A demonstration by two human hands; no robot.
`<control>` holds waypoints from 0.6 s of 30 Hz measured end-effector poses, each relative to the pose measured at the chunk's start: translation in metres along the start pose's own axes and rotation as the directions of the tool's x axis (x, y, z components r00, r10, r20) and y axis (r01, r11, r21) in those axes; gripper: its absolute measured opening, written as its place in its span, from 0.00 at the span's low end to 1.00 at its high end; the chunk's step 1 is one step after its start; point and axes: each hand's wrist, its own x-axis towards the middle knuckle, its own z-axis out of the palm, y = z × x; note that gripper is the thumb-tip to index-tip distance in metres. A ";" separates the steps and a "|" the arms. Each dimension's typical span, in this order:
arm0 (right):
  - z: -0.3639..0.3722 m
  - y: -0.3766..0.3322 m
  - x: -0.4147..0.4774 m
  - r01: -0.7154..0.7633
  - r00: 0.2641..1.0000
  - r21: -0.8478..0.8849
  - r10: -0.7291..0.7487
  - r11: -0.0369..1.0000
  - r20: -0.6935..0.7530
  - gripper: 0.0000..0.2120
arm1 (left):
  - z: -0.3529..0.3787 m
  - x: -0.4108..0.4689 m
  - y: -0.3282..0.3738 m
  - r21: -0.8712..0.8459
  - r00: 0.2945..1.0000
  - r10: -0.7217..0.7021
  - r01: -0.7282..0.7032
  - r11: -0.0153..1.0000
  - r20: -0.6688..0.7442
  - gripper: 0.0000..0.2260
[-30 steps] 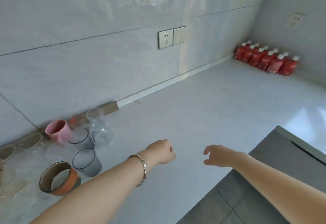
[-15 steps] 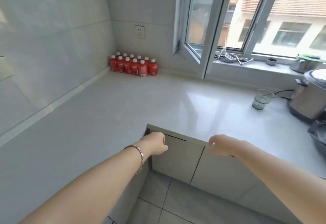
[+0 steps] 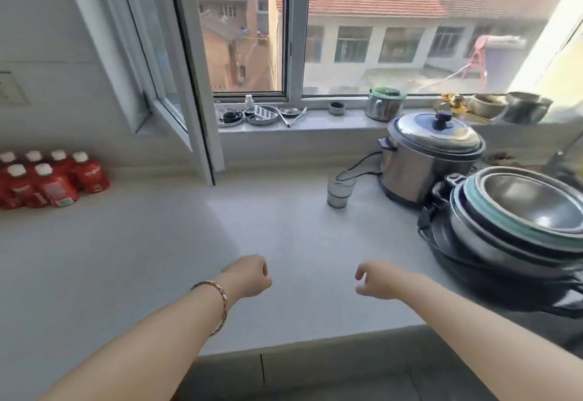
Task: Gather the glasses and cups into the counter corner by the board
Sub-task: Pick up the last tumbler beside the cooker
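View swung right since half a second ago: window now dead ahead, cup cluster and corner out of frame, red bottles (image 3: 47, 180) pushed to 9 o'clock. Both arms same pose over white counter (image 3: 157, 243). Left hand (image 3: 249, 276), bracelet (image 3: 217, 303) on wrist, curled into loose fist, holding nothing. Right hand (image 3: 375, 280) loosely curled, thumb and fingers narrowly apart, empty. Neither touches anything. Clear glass (image 3: 340, 191) upright on counter at 1 o'clock, well apart from both hands, just left of steel cooker (image 3: 426, 164), black cord behind it. Stacked metal bowls (image 3: 517, 221) at 3 o'clock. Windowsill (image 3: 315, 124) at 12 holds small dishes and pots.
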 end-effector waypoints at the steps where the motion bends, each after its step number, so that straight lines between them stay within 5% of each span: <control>1: -0.005 0.007 0.012 -0.016 1.000 0.007 0.016 1.000 0.001 0.19 | -0.004 0.018 0.006 -0.006 1.000 0.011 -0.011 1.000 0.003 0.02; 11: -0.065 0.056 0.130 -0.001 0.999 0.039 0.003 0.999 -0.046 0.17 | -0.025 0.141 0.046 -0.016 0.993 -0.032 0.034 0.999 0.111 0.14; 18: -0.151 0.058 0.245 0.219 0.933 -0.001 -0.210 0.976 -0.292 0.26 | -0.017 0.177 0.053 -0.114 0.963 -0.244 0.256 0.960 0.110 0.11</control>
